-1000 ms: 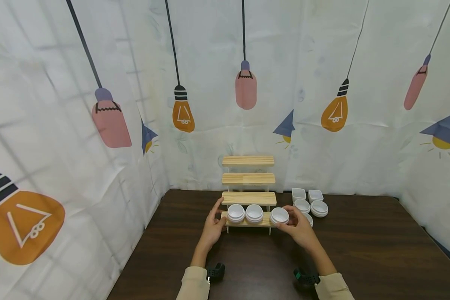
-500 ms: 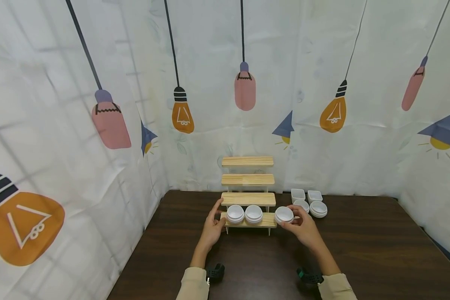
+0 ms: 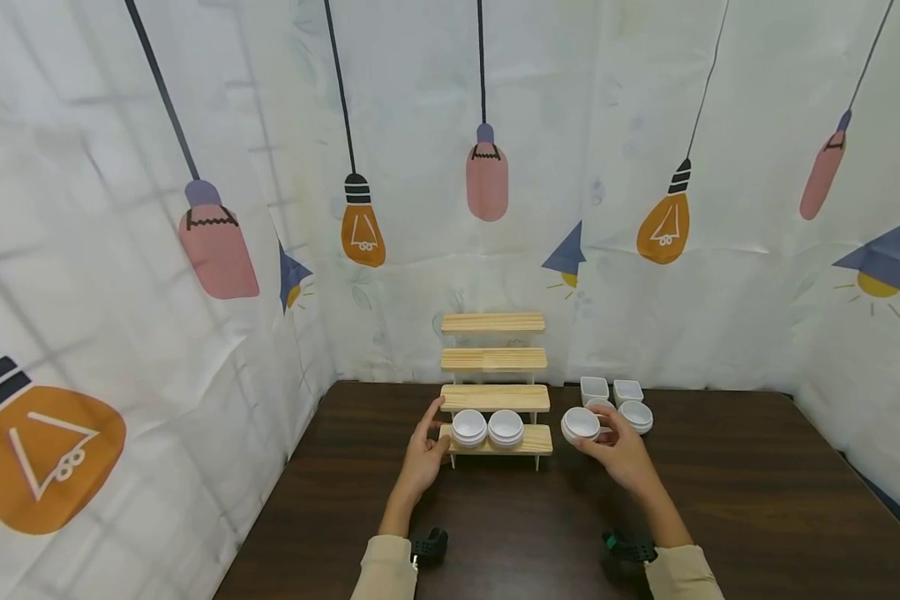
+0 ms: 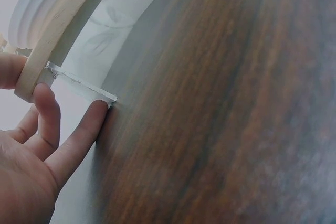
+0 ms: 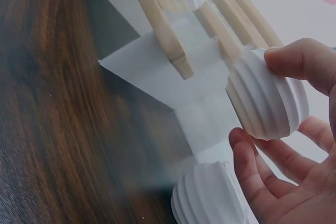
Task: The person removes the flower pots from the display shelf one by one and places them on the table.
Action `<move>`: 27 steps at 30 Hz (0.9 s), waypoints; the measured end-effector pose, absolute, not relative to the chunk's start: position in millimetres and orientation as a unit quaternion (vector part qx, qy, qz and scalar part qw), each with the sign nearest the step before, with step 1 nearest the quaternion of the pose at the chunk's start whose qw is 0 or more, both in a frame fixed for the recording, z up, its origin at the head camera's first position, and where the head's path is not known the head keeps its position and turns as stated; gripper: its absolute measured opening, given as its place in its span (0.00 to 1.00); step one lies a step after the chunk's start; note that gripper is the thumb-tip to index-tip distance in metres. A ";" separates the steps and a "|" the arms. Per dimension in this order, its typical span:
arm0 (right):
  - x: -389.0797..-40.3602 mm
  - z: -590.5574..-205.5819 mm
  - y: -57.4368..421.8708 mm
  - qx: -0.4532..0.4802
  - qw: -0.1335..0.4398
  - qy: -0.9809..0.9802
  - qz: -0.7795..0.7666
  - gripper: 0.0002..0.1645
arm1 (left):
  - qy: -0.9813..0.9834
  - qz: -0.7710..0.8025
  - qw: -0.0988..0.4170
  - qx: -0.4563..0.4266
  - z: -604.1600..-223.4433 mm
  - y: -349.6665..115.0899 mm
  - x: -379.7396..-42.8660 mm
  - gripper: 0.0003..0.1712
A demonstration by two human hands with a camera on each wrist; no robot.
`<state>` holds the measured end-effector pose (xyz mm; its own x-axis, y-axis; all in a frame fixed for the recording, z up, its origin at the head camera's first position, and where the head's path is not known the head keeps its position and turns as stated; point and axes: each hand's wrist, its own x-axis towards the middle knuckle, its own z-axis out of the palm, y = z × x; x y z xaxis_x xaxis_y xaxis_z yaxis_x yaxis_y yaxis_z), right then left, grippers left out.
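A tiered stand with light wooden shelves [image 3: 495, 398] and clear supports stands at the back of the table. My left hand [image 3: 422, 458] grips the left end of its lowest shelf [image 4: 58, 30]; the thumb and a bent finger meet the wood, another fingertip touches the clear support [image 4: 81, 81]. Two white round bowls [image 3: 468, 427] sit side by side on that shelf. Just beyond its right end, my right hand [image 3: 624, 457] pinches another white ribbed bowl [image 5: 268, 95] between thumb and fingers. This bowl is held clear of the shelf, slightly tilted.
Behind my right hand are two square white bowls [image 3: 594, 389] and round ones [image 3: 635, 416], one partly hidden by the hand. A ribbed white bowl [image 5: 210, 195] shows below the held one. The dark wooden table [image 3: 525, 525] meets a printed curtain [image 3: 412, 275] behind.
My right hand has carried the bowl rightward, from over the right end of the lowest shelf to beyond it. The left hand keeps its grip on the stand.
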<state>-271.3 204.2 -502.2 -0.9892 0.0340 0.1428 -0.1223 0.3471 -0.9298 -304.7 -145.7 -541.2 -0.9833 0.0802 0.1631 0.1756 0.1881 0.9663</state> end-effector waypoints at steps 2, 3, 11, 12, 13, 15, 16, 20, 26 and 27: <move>-271.1 -501.4 206.0 0.025 0.069 -0.816 0.573 0.39 | -0.771 -0.630 0.037 -0.083 -540.4 -145.8 -304.7 0.41; -271.0 -501.1 206.7 0.024 0.070 -0.815 0.575 0.38 | -0.773 -0.628 0.036 -0.083 -539.9 -145.8 -304.6 0.41; -272.8 -501.8 214.5 0.024 0.076 -0.815 0.574 0.37 | -0.773 -0.628 0.023 -0.088 -537.6 -146.8 -306.9 0.41; -272.8 -502.0 215.5 0.027 0.077 -0.817 0.571 0.37 | -0.774 -0.627 0.024 -0.088 -537.9 -146.7 -307.0 0.41; -272.6 -502.1 216.3 0.028 0.080 -0.818 0.568 0.37 | -0.774 -0.627 0.025 -0.087 -538.2 -146.6 -306.7 0.41; -272.6 -502.2 218.0 0.030 0.083 -0.821 0.564 0.38 | -0.772 -0.629 0.028 -0.086 -538.5 -146.2 -305.5 0.41; -272.5 -502.3 219.0 0.031 0.084 -0.822 0.562 0.38 | -0.772 -0.629 0.030 -0.085 -539.0 -146.0 -305.2 0.41; -271.5 -502.1 223.3 0.035 0.087 -0.820 0.564 0.38 | -0.768 -0.633 0.038 -0.092 -540.0 -145.8 -303.7 0.41; -268.9 -500.0 229.7 0.031 0.075 -0.822 0.564 0.40 | -0.767 -0.633 0.036 -0.098 -539.9 -146.7 -303.0 0.41; -268.2 -499.4 230.5 0.029 0.072 -0.824 0.562 0.40 | -0.767 -0.633 0.035 -0.097 -539.3 -146.7 -303.0 0.41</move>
<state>-268.2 230.5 -499.4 -0.9880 0.0330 0.1508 -0.1284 0.3668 -0.9214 -303.0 -146.7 -539.3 -0.9786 0.1049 0.1771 0.1939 0.1805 0.9643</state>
